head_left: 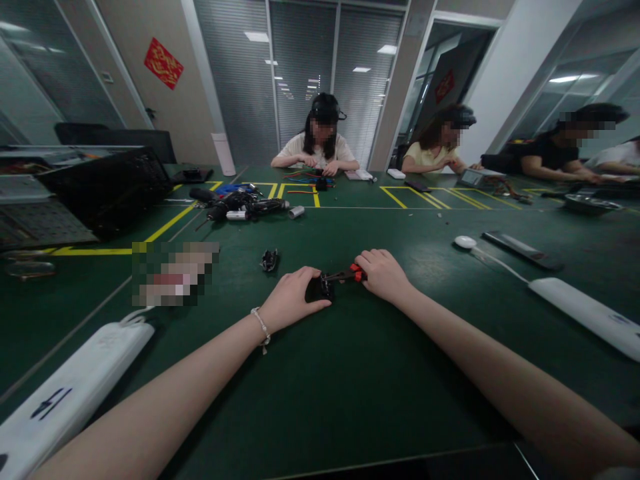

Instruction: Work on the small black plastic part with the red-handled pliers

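My left hand (pixel 293 297) is closed around a small black plastic part (pixel 320 289), thumb on the near side and fingers on the far side, low over the green table (pixel 320 393). In my right hand (pixel 383 275) are pliers (pixel 356 272) with red handles. Their dark jaws point left and reach the black part; whether they grip it I cannot tell. Another small black part (pixel 269 261) lies by itself just beyond my left hand.
White power strips lie at left (pixel 75 400) and right (pixel 585 307). A pile of black cables and tools (pixel 245 203) is farther off, beside a computer case (pixel 107 190). A phone (pixel 520 249) and white mouse-shaped object (pixel 465 243) lie right. Several people sit across the table.
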Tool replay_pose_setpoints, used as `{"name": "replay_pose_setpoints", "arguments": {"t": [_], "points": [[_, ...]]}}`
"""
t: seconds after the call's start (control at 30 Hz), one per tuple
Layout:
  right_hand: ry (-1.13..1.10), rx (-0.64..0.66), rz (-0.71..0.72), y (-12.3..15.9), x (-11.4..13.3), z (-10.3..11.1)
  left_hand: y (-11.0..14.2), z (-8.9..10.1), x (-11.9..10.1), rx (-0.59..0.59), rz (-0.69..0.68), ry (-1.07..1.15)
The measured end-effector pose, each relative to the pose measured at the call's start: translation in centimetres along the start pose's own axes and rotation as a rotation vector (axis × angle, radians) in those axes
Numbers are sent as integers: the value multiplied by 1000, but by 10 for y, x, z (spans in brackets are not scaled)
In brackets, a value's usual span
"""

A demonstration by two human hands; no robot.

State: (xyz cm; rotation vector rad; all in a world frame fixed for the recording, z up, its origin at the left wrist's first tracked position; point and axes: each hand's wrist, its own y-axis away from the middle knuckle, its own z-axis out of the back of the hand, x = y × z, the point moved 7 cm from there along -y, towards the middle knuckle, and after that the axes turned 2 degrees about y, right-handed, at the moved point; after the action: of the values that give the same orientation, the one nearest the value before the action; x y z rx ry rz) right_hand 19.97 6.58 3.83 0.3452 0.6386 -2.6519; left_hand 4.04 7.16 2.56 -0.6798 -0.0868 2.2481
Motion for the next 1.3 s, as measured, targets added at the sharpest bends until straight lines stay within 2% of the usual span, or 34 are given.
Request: {"name": "replay_pose_setpoints", "arguments": {"t": [0.43,1.3], "points": [[-13,37,-4,1,-2,-6,1,2,-1,20,13,16],[-11,44,15,0,-2,-4,1,1,0,28,22,17]]}}
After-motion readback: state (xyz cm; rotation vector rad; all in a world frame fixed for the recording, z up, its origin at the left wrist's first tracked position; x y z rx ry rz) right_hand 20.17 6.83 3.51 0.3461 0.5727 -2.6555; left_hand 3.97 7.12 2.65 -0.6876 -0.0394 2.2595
